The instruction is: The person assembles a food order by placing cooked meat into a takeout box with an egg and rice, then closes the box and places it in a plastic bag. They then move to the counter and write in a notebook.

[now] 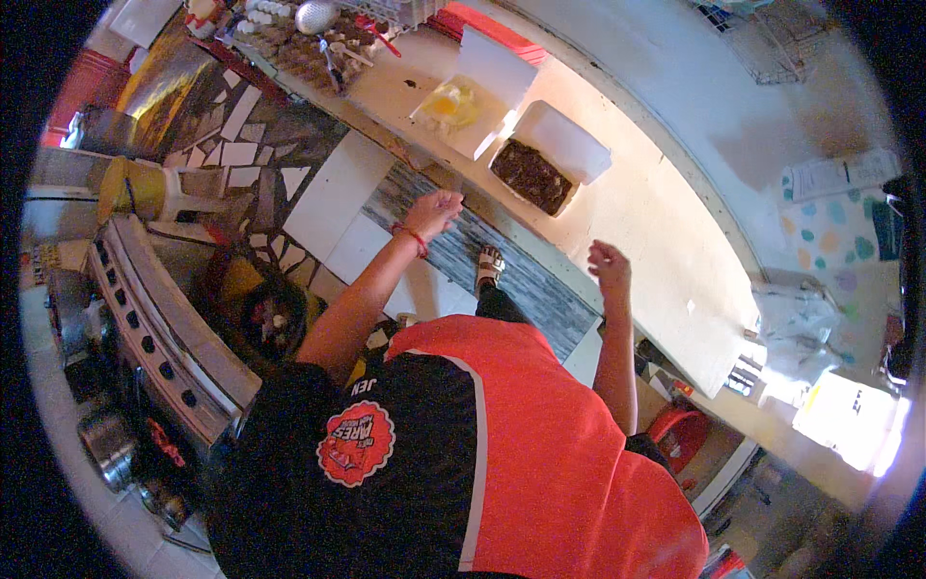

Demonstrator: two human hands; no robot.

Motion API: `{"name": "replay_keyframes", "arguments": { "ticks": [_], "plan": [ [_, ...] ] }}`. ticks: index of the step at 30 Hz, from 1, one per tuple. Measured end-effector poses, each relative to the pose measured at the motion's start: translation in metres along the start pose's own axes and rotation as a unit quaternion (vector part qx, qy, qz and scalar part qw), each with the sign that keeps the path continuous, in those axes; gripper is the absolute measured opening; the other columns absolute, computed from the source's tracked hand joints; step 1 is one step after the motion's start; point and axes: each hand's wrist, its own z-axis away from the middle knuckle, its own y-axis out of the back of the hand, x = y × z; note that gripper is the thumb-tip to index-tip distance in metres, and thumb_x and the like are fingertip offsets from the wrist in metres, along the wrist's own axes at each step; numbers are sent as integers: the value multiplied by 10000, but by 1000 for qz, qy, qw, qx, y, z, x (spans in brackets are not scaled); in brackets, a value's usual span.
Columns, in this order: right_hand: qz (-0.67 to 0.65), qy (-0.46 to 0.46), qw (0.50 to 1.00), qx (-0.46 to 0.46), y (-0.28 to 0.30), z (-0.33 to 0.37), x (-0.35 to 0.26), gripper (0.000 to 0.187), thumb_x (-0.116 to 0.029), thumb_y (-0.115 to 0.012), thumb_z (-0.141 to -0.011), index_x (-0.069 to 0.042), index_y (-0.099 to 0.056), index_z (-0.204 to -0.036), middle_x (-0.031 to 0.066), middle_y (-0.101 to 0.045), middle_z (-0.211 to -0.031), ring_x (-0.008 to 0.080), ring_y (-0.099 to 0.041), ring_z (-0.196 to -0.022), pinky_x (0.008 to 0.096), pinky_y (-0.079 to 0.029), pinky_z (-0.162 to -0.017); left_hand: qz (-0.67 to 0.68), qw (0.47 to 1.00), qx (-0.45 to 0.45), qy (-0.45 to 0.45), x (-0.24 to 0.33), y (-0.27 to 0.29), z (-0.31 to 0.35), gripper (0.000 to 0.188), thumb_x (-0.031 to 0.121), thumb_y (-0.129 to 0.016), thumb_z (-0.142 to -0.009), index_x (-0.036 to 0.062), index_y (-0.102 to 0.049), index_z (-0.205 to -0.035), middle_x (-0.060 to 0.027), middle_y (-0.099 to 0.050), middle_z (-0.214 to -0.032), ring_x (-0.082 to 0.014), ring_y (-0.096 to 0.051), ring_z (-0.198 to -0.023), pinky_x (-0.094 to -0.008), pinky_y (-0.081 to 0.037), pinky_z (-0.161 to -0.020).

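Observation:
My left hand (436,210), a red bracelet at its wrist, hangs over the floor just short of the counter. Its fingers are curled together and nothing shows in them. Past the counter's front edge is my right hand (610,265), empty, its fingers loosely bent and a little apart. Both hands are clear of the two white containers. The nearer container (574,135) holds dark brown, crumbly stuff (531,179). Left of it stands a second container (500,69) with what looks like egg, yellow and clear (449,104), in the bottom.
The long pale counter (666,251) runs diagonally from upper left to lower right. Egg trays (280,43) and utensils crowd its far left end. Plastic bags (796,314) lie at the right. A stove (164,328) stands left, and a grey mat (463,241) covers the floor.

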Motion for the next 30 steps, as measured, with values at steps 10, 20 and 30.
{"name": "replay_keyframes", "arguments": {
  "ticks": [10,20,30],
  "plan": [
    [86,46,995,-1,1,-92,-61,262,-168,-616,-893,-51,-643,-1125,76,-688,-852,128,-616,-651,274,-507,-571,-385,892,155,-181,49,43,-55,231,147,-707,-759,61,-646,-964,-127,-651,-846,-294,-643,-798,-387,-521,-698],
    [112,165,979,-36,-127,-83,-131,197,-174,-634,-862,-47,-689,-1003,153,-698,-877,272,-670,-780,380,-524,-741,-430,839,283,-178,89,242,-119,109,184,-679,-793,83,-692,-832,-139,-681,-827,-329,-656,-779,-412,-518,-695],
    [313,440,839,-72,-403,-153,-343,191,-155,-642,-856,-40,-676,-1004,182,-662,-1024,274,-643,-952,392,-506,-831,-383,851,304,-191,137,359,-174,106,113,-686,-802,80,-686,-903,-120,-677,-827,-281,-667,-744,-371,-530,-668]
  ]
}}
